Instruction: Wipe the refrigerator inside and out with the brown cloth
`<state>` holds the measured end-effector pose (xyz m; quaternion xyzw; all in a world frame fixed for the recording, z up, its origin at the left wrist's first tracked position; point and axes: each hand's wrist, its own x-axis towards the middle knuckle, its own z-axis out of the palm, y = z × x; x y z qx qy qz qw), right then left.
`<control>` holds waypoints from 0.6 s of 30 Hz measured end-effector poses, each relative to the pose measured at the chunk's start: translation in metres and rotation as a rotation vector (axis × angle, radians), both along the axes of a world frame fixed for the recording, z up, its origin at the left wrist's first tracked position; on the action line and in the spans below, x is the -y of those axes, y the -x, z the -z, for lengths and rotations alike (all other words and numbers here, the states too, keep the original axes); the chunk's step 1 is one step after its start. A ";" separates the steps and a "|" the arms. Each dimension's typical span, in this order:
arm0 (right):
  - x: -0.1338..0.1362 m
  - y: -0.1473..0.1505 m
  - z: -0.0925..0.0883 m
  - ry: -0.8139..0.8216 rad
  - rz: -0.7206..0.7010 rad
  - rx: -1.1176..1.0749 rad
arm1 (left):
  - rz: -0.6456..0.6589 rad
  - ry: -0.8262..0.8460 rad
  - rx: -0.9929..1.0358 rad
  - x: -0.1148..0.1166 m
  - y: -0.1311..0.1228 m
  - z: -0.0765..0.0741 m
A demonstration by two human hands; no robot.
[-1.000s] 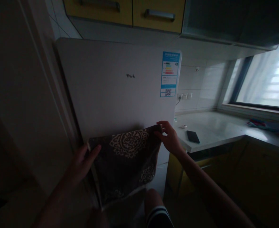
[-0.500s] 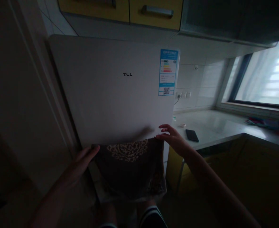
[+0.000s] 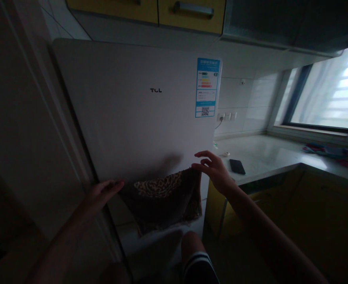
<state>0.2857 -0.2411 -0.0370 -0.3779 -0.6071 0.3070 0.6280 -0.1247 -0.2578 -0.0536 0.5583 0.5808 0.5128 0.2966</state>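
Note:
A dark brown cloth (image 3: 159, 207) with a pale ornamental pattern hangs stretched between my two hands, in front of a white fridge (image 3: 126, 110). My left hand (image 3: 107, 189) pinches its upper left corner. At the upper right corner, my right hand (image 3: 212, 167) grips the edge between thumb and fingers, with the other fingers raised. The cloth sags in the middle, and its lower edge hangs free, folded a little at the right.
Right of the fridge runs a white counter (image 3: 257, 152) with a black phone (image 3: 237, 166) and a small white roll (image 3: 226, 154) on it. Yellow cabinets (image 3: 191, 15) hang above. A wall or door frame (image 3: 52, 118) stands close on the left. My knee (image 3: 191, 244) shows below.
The lower edge of the cloth has swung upward and toward the fridge. My knee has come up into view beneath it. Both hands keep their hold, and the view has shifted slightly.

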 end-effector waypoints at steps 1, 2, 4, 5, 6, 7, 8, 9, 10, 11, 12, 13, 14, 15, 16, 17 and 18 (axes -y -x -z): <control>0.000 0.000 0.001 -0.018 0.021 -0.002 | 0.002 -0.012 0.017 -0.001 -0.001 -0.001; 0.000 0.000 0.002 -0.035 0.046 0.002 | -0.004 -0.023 0.025 -0.002 -0.002 -0.001; -0.001 0.000 0.004 -0.064 0.093 0.030 | -0.042 -0.046 0.050 -0.004 -0.005 -0.003; -0.003 -0.001 0.004 -0.079 0.110 0.048 | -0.071 -0.063 0.074 -0.005 -0.006 -0.004; -0.004 -0.001 0.005 -0.095 0.121 0.067 | -0.098 -0.084 0.106 -0.006 -0.008 -0.005; -0.004 0.000 0.005 -0.114 0.124 0.082 | -0.118 -0.108 0.138 -0.006 -0.010 -0.007; -0.004 0.000 0.004 -0.137 0.125 0.092 | -0.130 -0.135 0.165 -0.005 -0.012 -0.009; -0.002 0.002 0.002 -0.169 0.127 0.099 | -0.132 -0.168 0.181 -0.004 -0.014 -0.012; 0.002 0.004 0.000 -0.214 0.135 0.102 | -0.129 -0.209 0.183 -0.003 -0.015 -0.015; 0.007 0.007 -0.004 -0.282 0.152 0.100 | -0.124 -0.261 0.170 -0.002 -0.016 -0.018; 0.014 0.010 -0.009 -0.374 0.183 0.093 | -0.127 -0.326 0.144 -0.001 -0.016 -0.021; 0.022 0.013 -0.014 -0.496 0.230 0.092 | -0.133 -0.397 0.104 0.000 -0.015 -0.024; 0.031 0.015 -0.019 -0.639 0.291 0.104 | -0.140 -0.457 0.058 0.001 -0.014 -0.027; 0.039 0.017 -0.025 -0.794 0.354 0.134 | -0.144 -0.492 0.015 0.001 -0.013 -0.030; 0.046 0.018 -0.029 -0.940 0.409 0.187 | -0.143 -0.497 -0.011 0.001 -0.012 -0.032; 0.050 0.018 -0.033 -1.059 0.454 0.260 | -0.135 -0.477 -0.019 0.001 -0.011 -0.034; 0.053 0.017 -0.036 -1.140 0.492 0.341 | -0.122 -0.445 0.000 0.000 -0.010 -0.036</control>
